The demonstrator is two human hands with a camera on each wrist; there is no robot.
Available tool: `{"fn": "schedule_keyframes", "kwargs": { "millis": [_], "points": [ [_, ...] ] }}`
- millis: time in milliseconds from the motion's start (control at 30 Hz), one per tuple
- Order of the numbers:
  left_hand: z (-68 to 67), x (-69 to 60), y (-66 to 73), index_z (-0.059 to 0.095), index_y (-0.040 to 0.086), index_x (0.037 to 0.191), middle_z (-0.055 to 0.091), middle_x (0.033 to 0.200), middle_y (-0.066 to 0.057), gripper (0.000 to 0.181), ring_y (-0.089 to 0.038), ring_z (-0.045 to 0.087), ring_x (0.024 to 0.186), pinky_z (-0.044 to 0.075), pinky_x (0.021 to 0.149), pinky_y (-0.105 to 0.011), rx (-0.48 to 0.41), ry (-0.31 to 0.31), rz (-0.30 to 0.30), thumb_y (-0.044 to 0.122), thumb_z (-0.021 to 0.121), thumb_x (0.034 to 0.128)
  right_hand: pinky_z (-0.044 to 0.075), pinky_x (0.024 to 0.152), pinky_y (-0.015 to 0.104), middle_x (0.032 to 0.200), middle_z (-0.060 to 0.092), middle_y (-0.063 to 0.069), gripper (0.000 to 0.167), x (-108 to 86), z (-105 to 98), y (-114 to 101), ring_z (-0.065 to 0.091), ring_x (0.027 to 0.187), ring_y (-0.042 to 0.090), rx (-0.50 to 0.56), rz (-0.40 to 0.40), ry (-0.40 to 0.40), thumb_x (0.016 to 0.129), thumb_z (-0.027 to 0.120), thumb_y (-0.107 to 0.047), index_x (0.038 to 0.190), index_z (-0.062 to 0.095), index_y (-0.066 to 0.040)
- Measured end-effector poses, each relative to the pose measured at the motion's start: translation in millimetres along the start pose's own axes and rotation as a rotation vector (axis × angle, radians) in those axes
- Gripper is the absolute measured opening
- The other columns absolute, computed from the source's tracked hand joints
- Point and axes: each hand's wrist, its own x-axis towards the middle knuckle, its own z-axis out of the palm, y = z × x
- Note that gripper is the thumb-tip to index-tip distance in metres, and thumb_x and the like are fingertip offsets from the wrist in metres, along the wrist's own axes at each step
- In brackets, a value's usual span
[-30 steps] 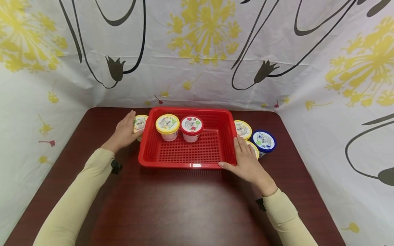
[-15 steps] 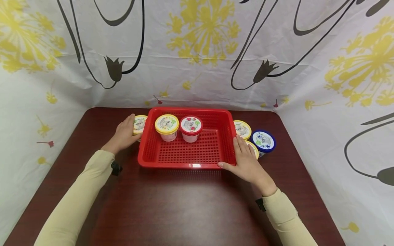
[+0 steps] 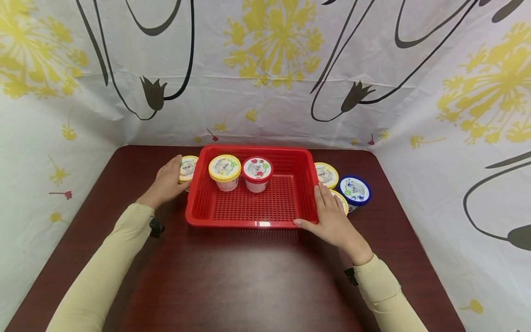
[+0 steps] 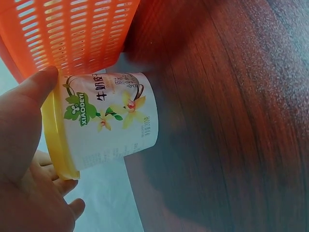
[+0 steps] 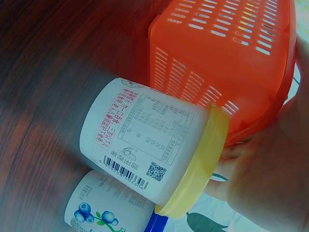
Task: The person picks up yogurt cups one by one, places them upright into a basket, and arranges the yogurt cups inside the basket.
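My left hand [image 3: 163,182] holds an ice-cream-style paper cup with a yellow lid [image 4: 108,118] standing beside the basket's left wall. In the left wrist view its thumb lies on the lid's edge, fingers round the other side. The red plastic basket [image 3: 249,224] contains a yellow-lidded cup [image 3: 226,171] and a red-lidded cup [image 3: 257,173]. My right hand [image 3: 333,222] rests on the basket's near right corner. Its thumb touches the front rim; the fairly straight fingers lie along the right rim, near a yellow-lidded cup [image 5: 154,145].
Right of the basket stand another yellow-lidded cup [image 3: 326,175] and a blue-lidded cup [image 3: 355,191]. All are on a dark reddish-brown table [image 3: 249,281]. A patterned white cloth [image 3: 265,110] encloses the back and sides.
Almost nothing moves. The view shifts very slightly, while both hands, the basket and the cups keep their places.
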Motion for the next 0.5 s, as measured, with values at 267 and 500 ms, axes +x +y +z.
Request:
{"fn": "schedule_keyframes", "kwargs": {
  "millis": [267, 500],
  "points": [
    [-2.1, 0.6, 0.8, 0.005, -0.007, 0.156, 0.016, 0.160, -0.032, 0.097, -0.048, 0.018, 0.148, 0.017, 0.120, -0.065, 0.003, -0.002, -0.003, 0.030, 0.066, 0.0903, 0.013, 0.121, 0.067, 0.168, 0.005, 0.016, 0.118, 0.4, 1.3, 1.2, 0.006, 0.155, 0.038, -0.004, 0.003, 0.002, 0.081, 0.057, -0.075, 0.159, 0.005, -0.004],
    [-5.9, 2.0, 2.0, 0.008, -0.008, 0.155, 0.021, 0.157, -0.034, 0.099, -0.049, 0.023, 0.144, 0.019, 0.119, -0.066, 0.003, 0.001, -0.016, 0.034, 0.069, 0.0884, 0.013, 0.121, 0.067, 0.168, 0.004, 0.016, 0.119, 0.8, 1.6, 1.8, 0.006, 0.155, 0.038, -0.007, 0.004, 0.002, 0.081, 0.057, -0.076, 0.159, 0.005, -0.004]
  ]
}}
